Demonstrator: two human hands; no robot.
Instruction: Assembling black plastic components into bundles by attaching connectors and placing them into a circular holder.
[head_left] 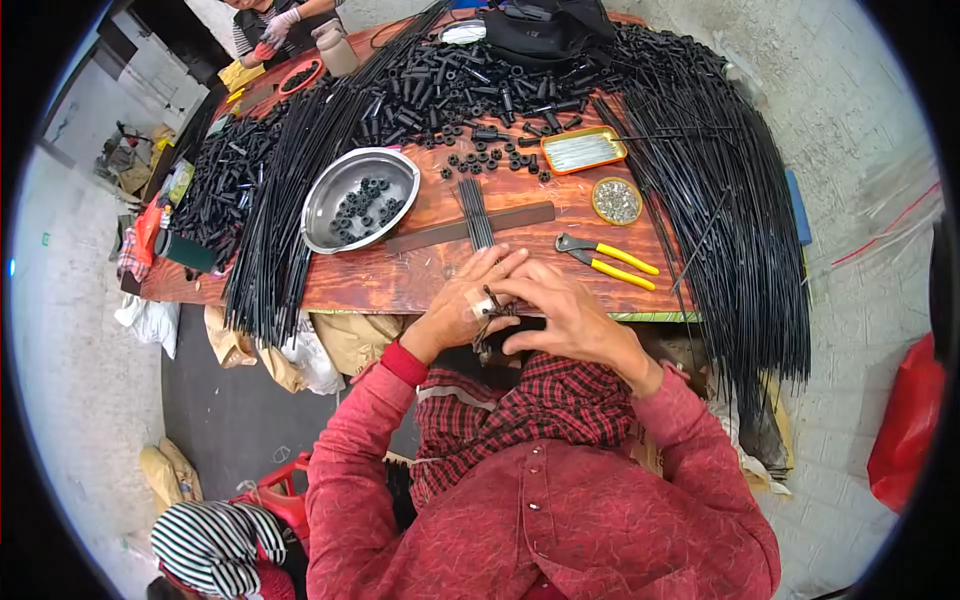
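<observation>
A small bundle of thin black rods (475, 212) lies across a flat dark bar (445, 233) on the table and runs toward me under my fingers. My left hand (465, 300), with a pale strip of tape or bandage on it, is closed around the near part of the rods. Dark rod ends with small knobby bits stick out by its thumb. Over them arches my right hand (570, 310), thumb and forefinger apart, its fingertips touching my left hand near those ends. To the right lie end-cutting pliers (610, 262) with yellow handles.
A steel bowl (318, 205) holds black ring-shaped parts. An orange-rimmed tray (583, 150) of thin silvery pieces and a round dish (617, 201) of small metal bits sit right. Long black rods (720, 220) overhang the table edge. Another person (285, 25) works at far left.
</observation>
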